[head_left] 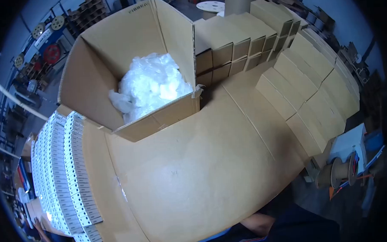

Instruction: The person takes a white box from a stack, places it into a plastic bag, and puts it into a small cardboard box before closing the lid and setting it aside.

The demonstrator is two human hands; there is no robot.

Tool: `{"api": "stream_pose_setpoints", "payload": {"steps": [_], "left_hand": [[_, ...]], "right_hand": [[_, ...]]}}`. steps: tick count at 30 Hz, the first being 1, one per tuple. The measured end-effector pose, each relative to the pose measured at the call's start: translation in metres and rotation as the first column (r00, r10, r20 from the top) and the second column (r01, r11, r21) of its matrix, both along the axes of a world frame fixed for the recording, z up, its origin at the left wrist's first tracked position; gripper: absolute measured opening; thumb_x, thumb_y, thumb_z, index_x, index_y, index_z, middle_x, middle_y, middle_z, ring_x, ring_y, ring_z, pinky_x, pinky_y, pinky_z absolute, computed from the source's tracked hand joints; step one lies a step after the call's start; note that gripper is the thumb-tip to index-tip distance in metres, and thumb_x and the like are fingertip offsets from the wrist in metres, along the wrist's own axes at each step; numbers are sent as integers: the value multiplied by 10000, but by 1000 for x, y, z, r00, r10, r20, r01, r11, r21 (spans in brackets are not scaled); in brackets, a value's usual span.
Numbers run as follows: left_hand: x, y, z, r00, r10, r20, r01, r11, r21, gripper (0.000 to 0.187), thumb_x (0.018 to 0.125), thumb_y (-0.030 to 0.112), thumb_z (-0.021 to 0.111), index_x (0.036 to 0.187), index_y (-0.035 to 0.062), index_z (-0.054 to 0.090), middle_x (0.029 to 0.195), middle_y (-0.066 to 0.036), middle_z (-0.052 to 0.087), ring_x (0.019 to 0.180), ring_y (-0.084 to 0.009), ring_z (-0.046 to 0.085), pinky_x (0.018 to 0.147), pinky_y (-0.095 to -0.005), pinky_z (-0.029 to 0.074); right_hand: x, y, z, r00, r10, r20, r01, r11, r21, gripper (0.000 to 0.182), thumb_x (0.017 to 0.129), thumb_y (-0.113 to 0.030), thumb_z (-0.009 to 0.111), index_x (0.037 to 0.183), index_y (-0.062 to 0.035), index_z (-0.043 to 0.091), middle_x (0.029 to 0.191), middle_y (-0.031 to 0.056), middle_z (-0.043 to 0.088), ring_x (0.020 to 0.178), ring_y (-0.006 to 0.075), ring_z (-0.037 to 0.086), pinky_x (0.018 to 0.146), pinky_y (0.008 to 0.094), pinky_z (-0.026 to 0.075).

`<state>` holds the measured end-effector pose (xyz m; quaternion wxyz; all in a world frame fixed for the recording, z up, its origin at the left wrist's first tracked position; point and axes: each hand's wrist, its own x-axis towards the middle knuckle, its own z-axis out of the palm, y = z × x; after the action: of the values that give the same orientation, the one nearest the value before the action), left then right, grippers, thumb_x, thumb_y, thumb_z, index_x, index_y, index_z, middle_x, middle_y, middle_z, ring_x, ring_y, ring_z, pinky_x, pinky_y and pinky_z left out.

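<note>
Neither of my hands shows in the head view. Only a piece of bare skin, seemingly part of an arm [259, 223], appears at the table's near edge beside dark clothing. Nearest to it is the bare cardboard-covered tabletop [191, 172]. On the far side of that surface stands a large open carton [155, 122], its flaps raised, with crumpled clear plastic bags [152, 86] heaped inside. Long stacks of small white boxes [61, 168] line the left side.
Brown cardboard boxes [237, 38] are stacked along the back, and more brown boxes [311, 87] along the right edge. A cable spool [342, 171] stands beyond the right side. Another person's hand [38, 224] is at the lower left.
</note>
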<state>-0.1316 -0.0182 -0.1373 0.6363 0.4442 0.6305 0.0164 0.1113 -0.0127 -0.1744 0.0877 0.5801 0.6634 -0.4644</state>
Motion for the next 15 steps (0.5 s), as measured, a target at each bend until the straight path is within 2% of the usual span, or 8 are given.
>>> {"api": "stream_pose_setpoints", "payload": {"steps": [6,12,14,15], "left_hand": [[-38,-5,-22,990,-139,14,139,989,46,464,992,485,609,1287,129,651,1337,-115,610,1271,-330,520,1063,-474,439],[-85,-36,-69,954,-294,62,288,954,81,516,991,528,610,1338,148,645,1412,-109,607,1343,-335,508,1108,-487,429],[-93,-49,-83,935,-354,17,348,926,146,534,990,542,611,1355,154,644,1436,-108,606,1367,-337,504,1123,-491,426],[-93,-62,-80,884,-430,-184,466,843,268,562,996,552,594,1382,144,621,1449,-139,593,1373,-340,511,1107,-494,442]], "right_hand": [[-18,10,-14,996,92,-5,-92,995,-31,464,1062,-303,486,1388,19,557,1393,243,597,1279,419,573,1105,474,443],[-41,10,-39,981,195,-23,-196,979,-55,476,1066,-310,480,1402,20,550,1405,243,593,1285,422,571,1110,474,441],[-43,2,-42,970,241,-42,-243,967,-73,479,1068,-312,479,1407,20,547,1409,243,591,1287,423,571,1112,475,440],[-42,-5,-40,962,265,-61,-269,960,-83,481,1068,-313,478,1409,20,546,1411,243,590,1288,423,570,1113,475,440]]}}
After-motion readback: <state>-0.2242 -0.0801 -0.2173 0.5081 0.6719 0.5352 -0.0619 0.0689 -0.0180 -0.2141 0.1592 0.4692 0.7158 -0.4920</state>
